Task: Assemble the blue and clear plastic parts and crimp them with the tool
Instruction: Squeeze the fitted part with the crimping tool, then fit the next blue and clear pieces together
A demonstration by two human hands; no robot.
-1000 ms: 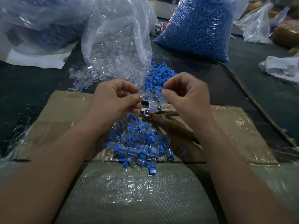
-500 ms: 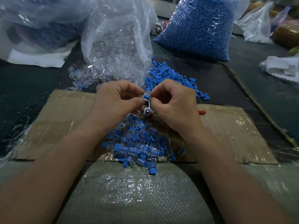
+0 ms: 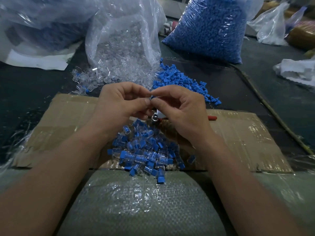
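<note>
Head view.

1. Hands. The left hand (image 3: 122, 103) and right hand (image 3: 179, 109) meet fingertip to fingertip above the cardboard (image 3: 247, 138). Each pinches the same blue part (image 3: 152, 99) between thumb and forefinger, and the other fingers are curled loosely clear of it. Holding the part at the tips probably allows it to be turned and seated. The fingers hide whether a clear part is already fitted to it.

2. Tool. The tool (image 3: 156, 116) lies on the cardboard directly under the hands. Only its metal head and a red handle tip show. In this position it is probably within short reach for crimping.

3. Stock. Loose blue parts (image 3: 180, 80) lie in a heap just beyond the right hand. Clear parts (image 3: 95, 79) spill from the open bag (image 3: 122, 40) just beyond the left hand. Each supply sits on the side of the nearer hand.

4. Output. A pile (image 3: 146, 154) of joined blue-and-clear pieces lies between the forearms, nearer the person than the tool, apart from the raw stock.

5. Stage. Judged as assembly, with this piece not yet crimped.
</note>
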